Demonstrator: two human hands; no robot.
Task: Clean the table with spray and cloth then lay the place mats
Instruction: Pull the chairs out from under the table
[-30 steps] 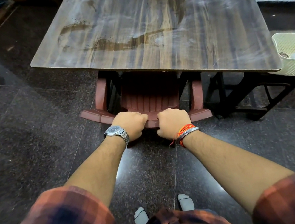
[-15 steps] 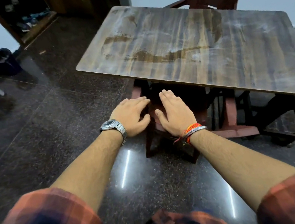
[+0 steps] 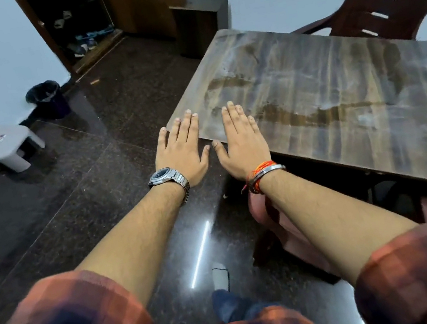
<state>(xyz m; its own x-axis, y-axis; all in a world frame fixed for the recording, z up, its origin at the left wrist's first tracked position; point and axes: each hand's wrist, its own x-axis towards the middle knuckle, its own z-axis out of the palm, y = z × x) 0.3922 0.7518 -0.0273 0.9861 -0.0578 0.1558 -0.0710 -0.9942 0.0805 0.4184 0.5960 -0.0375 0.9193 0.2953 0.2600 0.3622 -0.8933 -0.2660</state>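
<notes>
L hand [image 3: 180, 150] & R hand [image 3: 242, 139] both flat, fingers straight, palms down, holding nothing, side by side at table [image 3: 361, 147] near-left corner. R over the top, L partly off the edge. Contact w/ top: can't tell. Brown smear [image 3: 310, 116] across top. Chair [image 3: 389, 2] at far edge.

The table [image 3: 348, 155] is rectangular, with a thin flat top in streaky brown and grey wood grain and rounded corners. It stands level on a dark frame, its right end cut off by the picture's edge. 2 brown marks soil the top: a curved smear [image 3: 224, 82] toward the left end and a long wavy streak [image 3: 312, 115] across the middle. Pale, hazy patches lie around them.
</notes>
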